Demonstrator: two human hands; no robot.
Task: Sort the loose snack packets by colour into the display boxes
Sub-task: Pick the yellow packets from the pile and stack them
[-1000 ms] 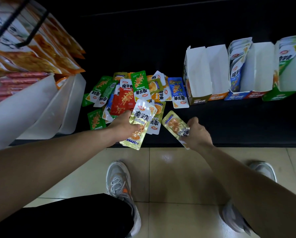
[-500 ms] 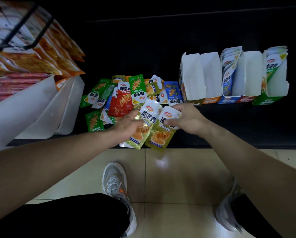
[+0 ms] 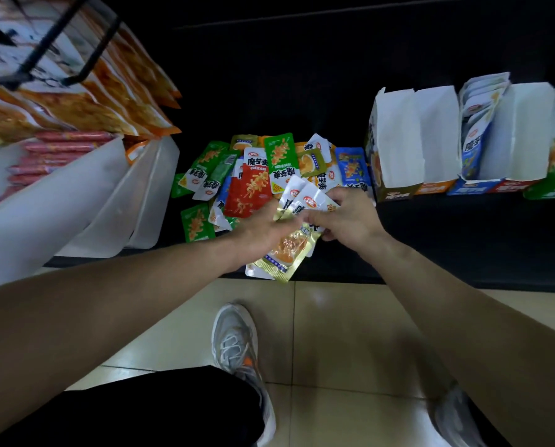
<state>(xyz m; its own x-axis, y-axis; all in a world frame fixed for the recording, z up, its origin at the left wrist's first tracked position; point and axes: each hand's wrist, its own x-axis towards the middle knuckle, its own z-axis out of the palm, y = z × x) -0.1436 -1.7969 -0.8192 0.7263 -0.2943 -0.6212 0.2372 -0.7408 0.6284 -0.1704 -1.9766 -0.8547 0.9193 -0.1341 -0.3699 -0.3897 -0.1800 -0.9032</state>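
The dark shelf (image 3: 463,246) carried it all: display boxes (image 3: 430,137) lined its right side, loose packets (image 3: 253,185) were heaped mid-shelf. At the front edge, left hand (image 3: 263,230) and right hand (image 3: 350,217) both gripped one fan of gold packets (image 3: 289,250) — fingers curled round them.

Forearms (image 3: 108,301) bare. Black legwear (image 3: 160,408) on left leg. Grey-white laced trainers (image 3: 240,350), orange flash on left one.
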